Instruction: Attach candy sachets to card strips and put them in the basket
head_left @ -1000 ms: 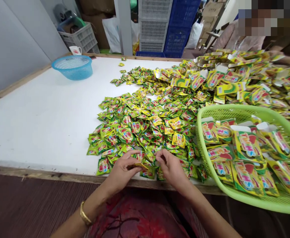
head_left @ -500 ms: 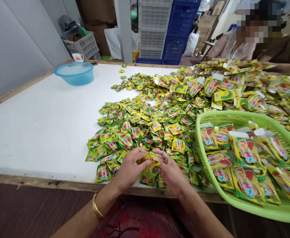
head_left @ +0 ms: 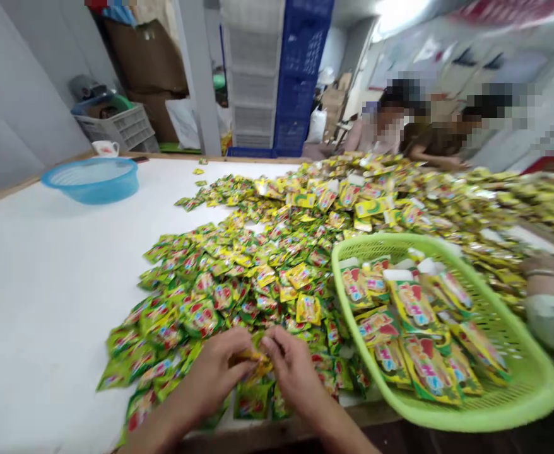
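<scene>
Near the table's front edge, my left hand and my right hand meet over a pile of small green packets. Between their fingertips is a small yellow packet, pinched from both sides and blurred by motion. A few loose green packets lie just under my wrists. To the right of my right hand, a light green basket holds several upright and leaning yellow-green boxes with fruit prints.
A blue basket and a white cup stand at the far left. Yellow boxes are heaped behind the green basket. People sit across the table. Another person's hand rests at the right edge.
The view has turned to the right and tilted up, showing more people and another person's arm at the right. Both my hands still hold the yellow packet, with my right fingers more bent around it.
</scene>
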Action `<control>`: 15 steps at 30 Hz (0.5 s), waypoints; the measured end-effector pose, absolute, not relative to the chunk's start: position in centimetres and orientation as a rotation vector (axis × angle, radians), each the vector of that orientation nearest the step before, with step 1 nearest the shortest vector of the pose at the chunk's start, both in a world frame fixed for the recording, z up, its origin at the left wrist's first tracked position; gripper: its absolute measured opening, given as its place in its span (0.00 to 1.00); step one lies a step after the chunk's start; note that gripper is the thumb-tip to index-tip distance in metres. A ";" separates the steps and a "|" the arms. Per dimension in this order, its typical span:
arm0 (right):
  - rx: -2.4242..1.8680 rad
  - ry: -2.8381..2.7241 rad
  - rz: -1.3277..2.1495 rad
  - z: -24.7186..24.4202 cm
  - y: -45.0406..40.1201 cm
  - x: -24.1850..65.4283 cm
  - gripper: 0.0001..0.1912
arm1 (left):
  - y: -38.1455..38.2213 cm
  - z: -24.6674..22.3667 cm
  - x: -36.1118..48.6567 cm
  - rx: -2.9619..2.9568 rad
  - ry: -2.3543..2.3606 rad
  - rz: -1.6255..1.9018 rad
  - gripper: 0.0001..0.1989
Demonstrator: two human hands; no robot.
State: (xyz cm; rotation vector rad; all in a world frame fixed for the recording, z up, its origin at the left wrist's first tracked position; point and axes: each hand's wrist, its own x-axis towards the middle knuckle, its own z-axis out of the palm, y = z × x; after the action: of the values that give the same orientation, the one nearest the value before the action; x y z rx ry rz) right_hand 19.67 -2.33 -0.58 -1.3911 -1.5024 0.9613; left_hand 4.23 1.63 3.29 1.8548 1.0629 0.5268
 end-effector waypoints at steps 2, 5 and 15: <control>-1.364 -1.553 1.011 -0.3 -2.1 20.2 0.13 | 2.4 3.3 4.5 1.898 1.046 0.499 0.09; -1.343 -1.567 1.003 0.4 -1.9 21.1 0.11 | 3.6 3.1 5.1 1.789 1.070 0.552 0.07; -1.397 -1.179 1.172 2.8 0.1 23.0 0.16 | 4.7 2.3 9.2 1.285 0.891 0.618 0.25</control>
State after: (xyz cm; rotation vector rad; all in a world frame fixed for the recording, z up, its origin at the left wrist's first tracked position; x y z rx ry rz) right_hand 22.99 0.05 2.82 -1.3969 -1.1786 1.1725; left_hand 9.24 4.74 2.27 1.2850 0.8909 0.6176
